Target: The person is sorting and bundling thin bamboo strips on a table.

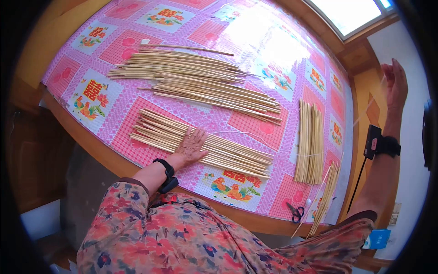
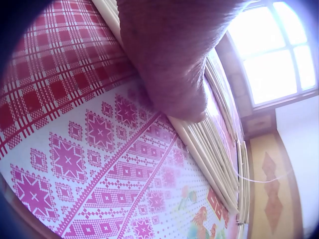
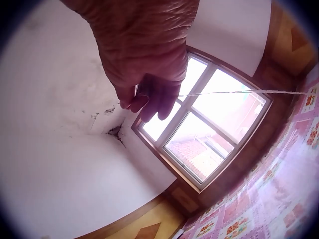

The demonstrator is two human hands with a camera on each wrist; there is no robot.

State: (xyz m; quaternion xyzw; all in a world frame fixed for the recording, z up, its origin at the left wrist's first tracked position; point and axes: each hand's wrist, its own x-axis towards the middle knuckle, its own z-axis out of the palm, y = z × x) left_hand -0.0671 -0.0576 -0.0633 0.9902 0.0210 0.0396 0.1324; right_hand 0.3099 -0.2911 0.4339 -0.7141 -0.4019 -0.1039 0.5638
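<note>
My left hand (image 1: 190,147) rests with fingers spread on a row of pale straw-coloured stalks (image 1: 237,160) lying near the table's front edge. In the left wrist view, part of that hand (image 2: 169,64) covers the same stalks (image 2: 204,149). My right hand (image 1: 396,84) is raised high at the right, beyond the table edge. Between its curled fingers it pinches a thin white string (image 3: 239,91), which runs taut towards the table in the right wrist view. A stretch of white string (image 1: 242,133) also lies across the front stalks, just right of the left hand.
Two larger groups of stalks (image 1: 182,64) lie farther back on the patterned tablecloth (image 1: 137,98). At the right is a bundle bound with string (image 1: 309,141), with a thinner bunch (image 1: 325,201) overhanging the front edge. Dark-handled scissors (image 1: 296,212) lie beside it.
</note>
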